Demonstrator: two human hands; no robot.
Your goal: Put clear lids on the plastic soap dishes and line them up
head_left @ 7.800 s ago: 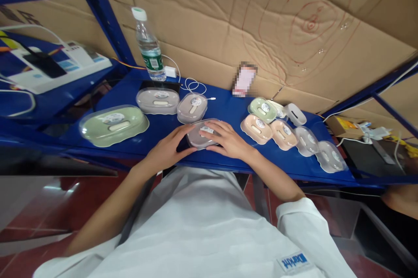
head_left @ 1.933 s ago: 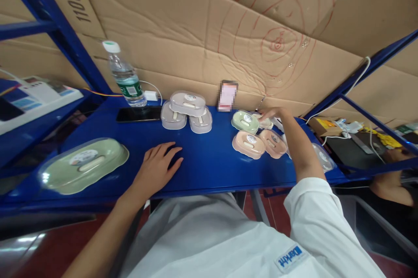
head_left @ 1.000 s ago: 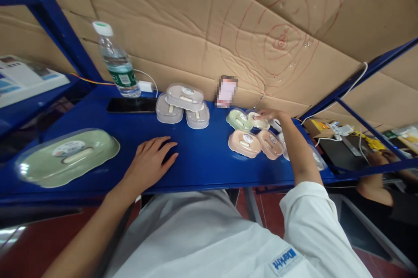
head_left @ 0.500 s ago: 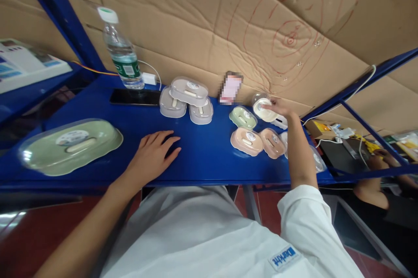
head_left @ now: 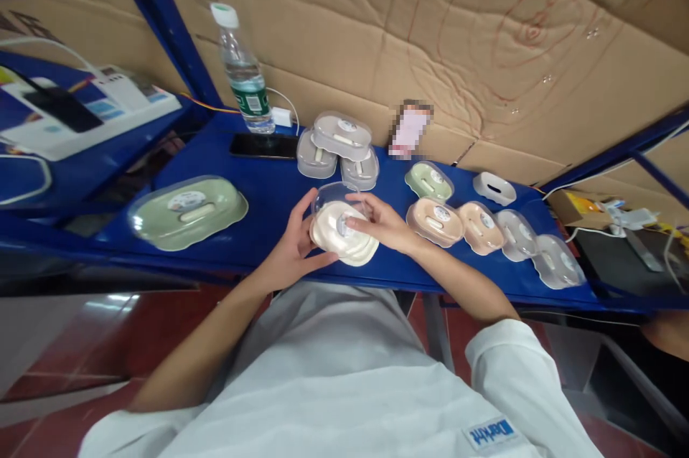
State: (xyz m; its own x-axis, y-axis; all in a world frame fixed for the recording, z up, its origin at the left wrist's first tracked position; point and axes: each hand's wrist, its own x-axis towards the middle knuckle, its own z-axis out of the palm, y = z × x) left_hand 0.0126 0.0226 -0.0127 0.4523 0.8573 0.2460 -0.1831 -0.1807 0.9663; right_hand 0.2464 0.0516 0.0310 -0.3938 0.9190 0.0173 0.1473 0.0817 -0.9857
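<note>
Just above the table's front edge, both my hands hold a cream soap dish (head_left: 352, 246) with a clear domed lid and a round label. My left hand (head_left: 301, 246) curves round its left side, thumb along the lower edge. My right hand (head_left: 385, 225) grips it from the right, with a finger or thumb across the label. Left of my hands lies a large green lidded dish (head_left: 215, 217). Behind them, a grey lidded dish (head_left: 341, 135) rests on two more grey ones. To the right are a small green dish (head_left: 429, 181) and peach dishes (head_left: 435, 221).
Further right on the blue table (head_left: 280, 192) are grey dishes (head_left: 515, 235) and a white slotted piece (head_left: 495, 188). A water bottle (head_left: 248, 88), a black phone (head_left: 263, 146) and a lit phone (head_left: 410, 131) stand or lie at the back. Cardboard (head_left: 323, 27) walls the rear.
My right hand has brought the cream dish from the back right to the front middle. My left hand has left the tabletop and now holds the dish too. The view has shifted.
</note>
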